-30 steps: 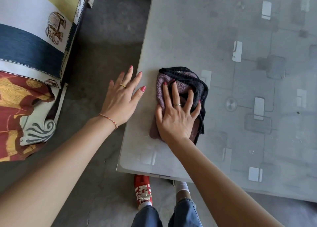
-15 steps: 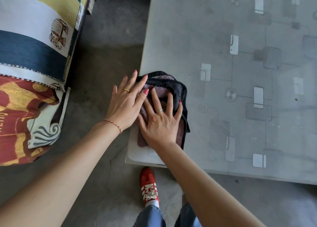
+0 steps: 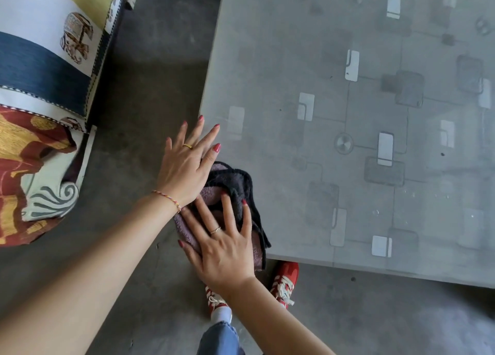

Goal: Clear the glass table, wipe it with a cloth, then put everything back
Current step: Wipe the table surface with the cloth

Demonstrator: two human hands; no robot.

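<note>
Cloth [image 3: 235, 183] under right hand [image 3: 225, 250] (no writing legible).

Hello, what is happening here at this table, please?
A person is wiping a glass table with a dark cloth. The right hand presses flat on the cloth at the table's near left corner, where part of the cloth hangs past the edge. The left hand, fingers straight, is at the table's left edge beside the cloth. No loose objects show on the visible part of the glass, so wiping is under way.
</note>
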